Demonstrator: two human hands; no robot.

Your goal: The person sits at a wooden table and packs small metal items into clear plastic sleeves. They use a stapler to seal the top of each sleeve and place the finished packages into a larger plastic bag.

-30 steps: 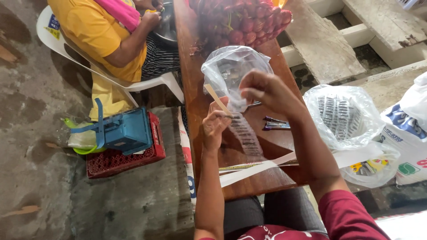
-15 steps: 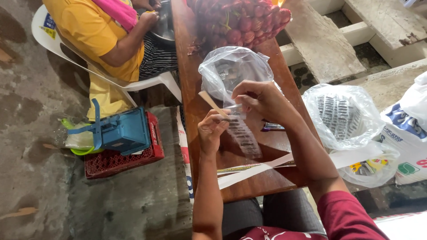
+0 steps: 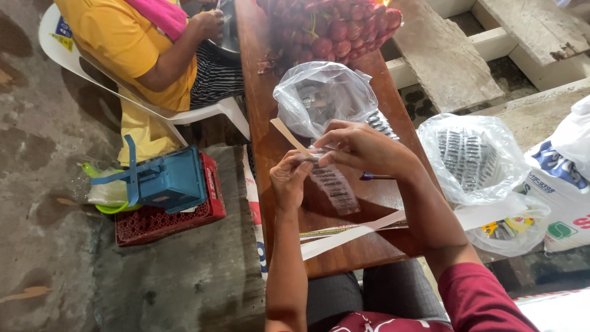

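My left hand (image 3: pixel 290 178) and my right hand (image 3: pixel 359 147) meet over a narrow brown wooden table (image 3: pixel 369 246). Between them they pinch the top of a small clear sachet (image 3: pixel 335 189) with dark printing that hangs down toward the tabletop. A thin wooden stick (image 3: pixel 290 136) juts out up and to the left from between my fingers. Just beyond my hands sits a clear plastic bag (image 3: pixel 322 98) with small grey items inside. A pen (image 3: pixel 375 177) lies on the table under my right wrist.
A net sack of red fruit (image 3: pixel 335 24) lies at the table's far end. A person in yellow (image 3: pixel 132 43) sits on a white chair at left. A blue scale (image 3: pixel 163 181) rests on a red crate. More bags (image 3: pixel 470 157) stand at right. White strips (image 3: pixel 350 237) cross the table.
My hands have drawn closer together on the sachet and dropped slightly toward the table. The view has shifted a little.
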